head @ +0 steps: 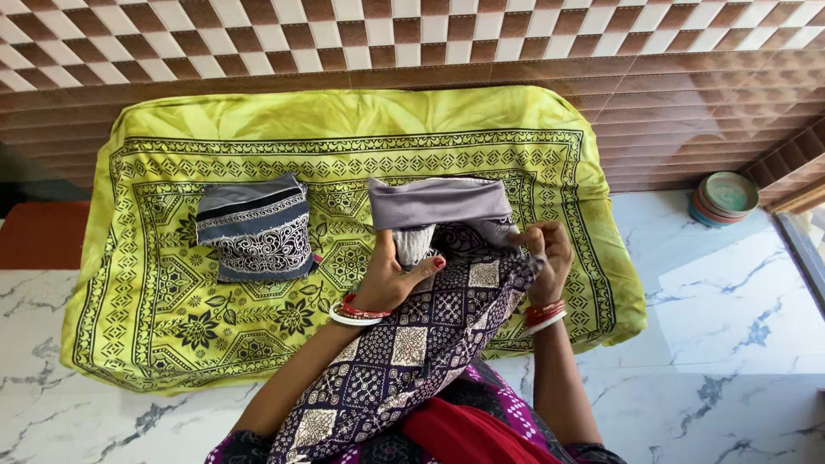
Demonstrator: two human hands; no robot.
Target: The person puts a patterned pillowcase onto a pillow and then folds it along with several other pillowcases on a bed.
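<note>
My left hand (391, 275) grips a patterned dark blue and white garment (421, 331) near its grey waistband (438, 200), thumb pressed on the cloth. My right hand (546, 253) pinches the same garment's edge on the right. The cloth hangs from both hands down to my lap. The grey band is held up above a yellow-green printed cloth (155, 309) that covers a low surface. A folded stack of blue and white patterned garments (256, 228) lies on that cloth, to the left of my hands. Both wrists wear red and white bangles.
White marble floor (730, 326) surrounds the covered surface. A stack of round plates (726, 198) sits on the floor at the right by a brown tiled wall (687, 112). A red-brown mat (43, 234) lies at the left edge.
</note>
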